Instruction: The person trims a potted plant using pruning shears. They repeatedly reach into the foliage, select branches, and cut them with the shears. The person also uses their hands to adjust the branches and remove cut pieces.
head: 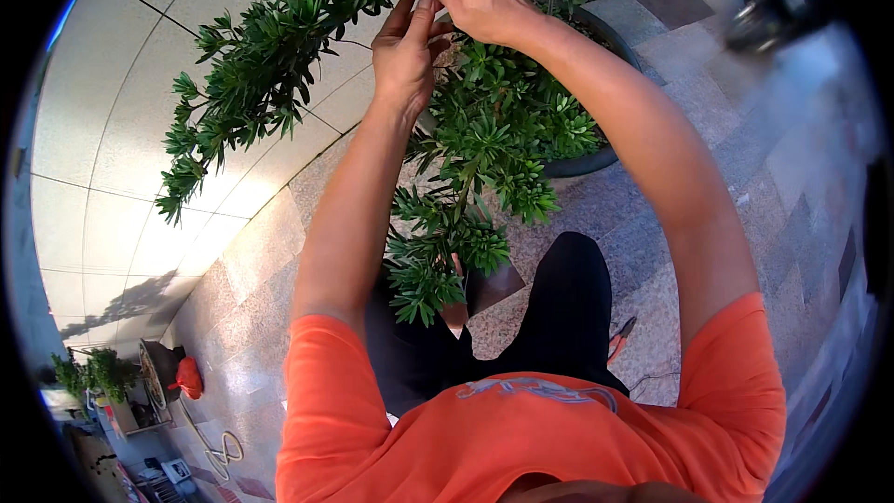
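A leafy potted shrub (pixel 468 133) with narrow green leaves stands before me, its long branch (pixel 279 59) reaching out to the left. At the top of the view both hands meet among the foliage. My left hand (pixel 408 52) is raised under the branch, thumb up and fingers curled. Just right of it, my right hand (pixel 482 3) bends over from above, with its index finger against the foliage and its thumb close to the left fingertips. Whatever lies between the fingers is too small and too covered to make out.
The shrub's dark round pot (pixel 587 164) stands on stone paving beside a tiled wall (pixel 133 126). Orange-handled pliers (pixel 620 341) lie by my leg. A blurred black object (pixel 779 3) is at upper right. Lower left are another potted plant (pixel 105 374), a red bag (pixel 187 377) and a hose (pixel 222 457).
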Motion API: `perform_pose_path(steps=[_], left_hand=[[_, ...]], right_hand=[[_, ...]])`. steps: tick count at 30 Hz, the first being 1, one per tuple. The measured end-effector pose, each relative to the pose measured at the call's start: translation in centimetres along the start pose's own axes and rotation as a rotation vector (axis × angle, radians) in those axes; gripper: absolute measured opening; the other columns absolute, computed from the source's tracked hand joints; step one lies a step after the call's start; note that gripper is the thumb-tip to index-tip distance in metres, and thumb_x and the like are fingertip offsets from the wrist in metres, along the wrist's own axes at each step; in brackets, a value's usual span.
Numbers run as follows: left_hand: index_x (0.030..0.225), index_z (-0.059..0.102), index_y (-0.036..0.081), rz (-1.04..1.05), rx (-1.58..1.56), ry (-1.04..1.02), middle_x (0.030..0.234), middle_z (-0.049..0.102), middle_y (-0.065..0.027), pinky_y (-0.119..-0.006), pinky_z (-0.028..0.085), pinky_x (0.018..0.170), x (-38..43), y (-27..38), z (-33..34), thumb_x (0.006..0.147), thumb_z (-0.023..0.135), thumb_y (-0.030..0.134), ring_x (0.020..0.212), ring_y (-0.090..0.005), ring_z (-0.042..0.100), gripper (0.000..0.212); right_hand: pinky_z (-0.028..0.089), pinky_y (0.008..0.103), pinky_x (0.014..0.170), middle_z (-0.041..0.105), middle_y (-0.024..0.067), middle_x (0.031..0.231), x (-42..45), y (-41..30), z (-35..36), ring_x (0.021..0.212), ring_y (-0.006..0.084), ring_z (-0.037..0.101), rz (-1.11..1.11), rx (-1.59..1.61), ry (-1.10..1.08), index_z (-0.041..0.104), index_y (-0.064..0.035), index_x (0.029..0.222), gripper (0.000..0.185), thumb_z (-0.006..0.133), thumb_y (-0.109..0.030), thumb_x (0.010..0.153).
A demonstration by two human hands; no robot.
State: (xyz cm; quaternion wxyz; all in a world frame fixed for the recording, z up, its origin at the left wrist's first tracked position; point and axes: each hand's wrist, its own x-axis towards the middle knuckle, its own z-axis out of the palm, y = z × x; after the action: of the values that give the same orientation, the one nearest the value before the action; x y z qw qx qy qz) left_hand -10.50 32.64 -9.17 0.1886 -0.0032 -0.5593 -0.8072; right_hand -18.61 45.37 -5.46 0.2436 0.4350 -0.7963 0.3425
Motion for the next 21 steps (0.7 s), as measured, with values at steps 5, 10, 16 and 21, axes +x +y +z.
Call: perform_pose_path(steps=[5,10,16,21], left_hand=[[0.126,0.049,0.012,0.021,-0.148,-0.092,0.111,0.062,-0.0003,-0.038,0.049,0.079,2.1,-0.3,0.6,0.094,0.061,0.030,0.102,-0.0191,0.057,0.039],[0.112,0.061,0.008,0.215,-0.206,0.103,0.104,0.065,-0.0030,-0.037,0.048,0.079,4.8,-2.4,1.5,0.091,0.066,0.023,0.093,-0.0179,0.060,0.026],[0.107,0.062,0.001,0.299,-0.363,0.120,0.100,0.067,-0.0053,-0.035,0.049,0.077,6.1,-2.2,0.8,0.087,0.068,0.011,0.085,-0.0169,0.059,0.023],[0.102,0.063,0.001,0.328,-0.402,0.217,0.096,0.067,-0.0049,-0.030,0.044,0.070,7.0,-1.6,1.0,0.082,0.068,-0.002,0.081,-0.0139,0.057,0.020]], right_hand=[[0.053,0.0477,0.071,0.067,0.0209,0.090,1.5,-0.1,-0.1,0.084,0.0375,0.065,0.021,-0.262,-0.154,0.063,-0.0042,0.100,0.025,0.048,-0.021,0.090],[0.054,0.0479,0.071,0.067,0.0202,0.092,1.8,0.7,-0.2,0.085,0.0374,0.065,-0.003,-0.243,-0.068,0.064,-0.0063,0.103,0.025,0.045,-0.014,0.088],[0.047,0.0481,0.084,0.062,0.0235,0.109,3.5,0.6,-0.4,0.101,0.0424,0.058,-0.212,-0.181,-0.006,0.059,-0.0030,0.113,0.033,0.053,-0.020,0.086],[0.048,0.0483,0.078,0.064,0.0206,0.102,4.1,1.1,0.4,0.092,0.0399,0.061,-0.205,-0.189,0.128,0.063,-0.0035,0.107,0.030,0.058,-0.022,0.084]])
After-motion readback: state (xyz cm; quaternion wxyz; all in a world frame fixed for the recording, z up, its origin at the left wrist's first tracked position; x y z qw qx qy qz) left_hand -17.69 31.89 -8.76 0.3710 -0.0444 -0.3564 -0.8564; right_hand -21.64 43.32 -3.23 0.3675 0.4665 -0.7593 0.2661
